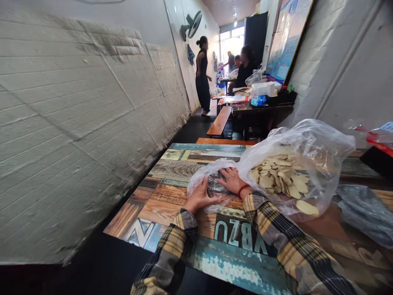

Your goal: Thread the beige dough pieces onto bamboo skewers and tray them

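Note:
A small clear plastic bag [219, 163] lies on the patterned table, with something dark inside that I cannot make out. My left hand [201, 197] rests against its near left side, thumb apart from the fingers. Across its top right part lies my right hand [231, 180], fingers spread and flat on the plastic. A red bracelet circles the right wrist. Just right of that hand, a larger clear plastic bag [322, 141] holds many thin pale slices [278, 174], possibly potato. One bigger slice [307, 207] sits at its near edge.
The wood-print table [172, 190] runs close to the white wall [76, 123] on the left. A crumpled bluish plastic bag [365, 209] lies at the right. Beyond stand a bench [220, 121], a cluttered dark table [260, 110] and several people, one standing [202, 78].

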`<state>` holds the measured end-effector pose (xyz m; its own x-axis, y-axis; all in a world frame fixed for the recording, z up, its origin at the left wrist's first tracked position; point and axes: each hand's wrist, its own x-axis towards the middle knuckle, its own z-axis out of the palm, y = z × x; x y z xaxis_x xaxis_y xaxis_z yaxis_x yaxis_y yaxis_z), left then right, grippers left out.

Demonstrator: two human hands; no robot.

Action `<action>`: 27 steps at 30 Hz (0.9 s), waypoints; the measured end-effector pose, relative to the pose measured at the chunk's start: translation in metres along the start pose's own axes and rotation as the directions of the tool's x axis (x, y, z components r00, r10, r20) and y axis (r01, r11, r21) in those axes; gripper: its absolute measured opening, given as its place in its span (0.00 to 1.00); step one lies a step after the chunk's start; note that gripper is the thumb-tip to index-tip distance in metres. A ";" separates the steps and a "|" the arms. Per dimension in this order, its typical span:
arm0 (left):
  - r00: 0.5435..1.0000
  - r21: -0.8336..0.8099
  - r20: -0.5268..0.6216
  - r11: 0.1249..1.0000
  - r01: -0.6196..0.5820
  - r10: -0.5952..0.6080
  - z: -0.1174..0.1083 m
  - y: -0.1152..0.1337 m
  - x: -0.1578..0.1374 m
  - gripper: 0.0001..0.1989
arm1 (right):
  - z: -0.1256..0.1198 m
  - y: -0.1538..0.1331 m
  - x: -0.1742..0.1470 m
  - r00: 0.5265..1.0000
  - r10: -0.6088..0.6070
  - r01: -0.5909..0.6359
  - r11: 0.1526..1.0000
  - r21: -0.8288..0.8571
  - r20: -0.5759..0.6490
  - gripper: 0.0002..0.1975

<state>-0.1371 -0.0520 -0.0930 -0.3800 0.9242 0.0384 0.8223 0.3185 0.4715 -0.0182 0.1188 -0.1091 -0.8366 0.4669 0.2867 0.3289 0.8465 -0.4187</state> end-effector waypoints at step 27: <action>0.976 0.450 -0.214 0.892 0.053 0.050 0.008 0.052 0.012 0.33 | -0.046 -0.058 -0.096 0.993 0.081 -0.083 0.996 -0.015 -0.081 0.25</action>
<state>-0.0952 -0.0230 -0.0746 -0.4201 0.8725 0.2496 0.9036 0.4275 0.0263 0.0636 0.0365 -0.0726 -0.7688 0.5532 0.3208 0.4034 0.8087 -0.4280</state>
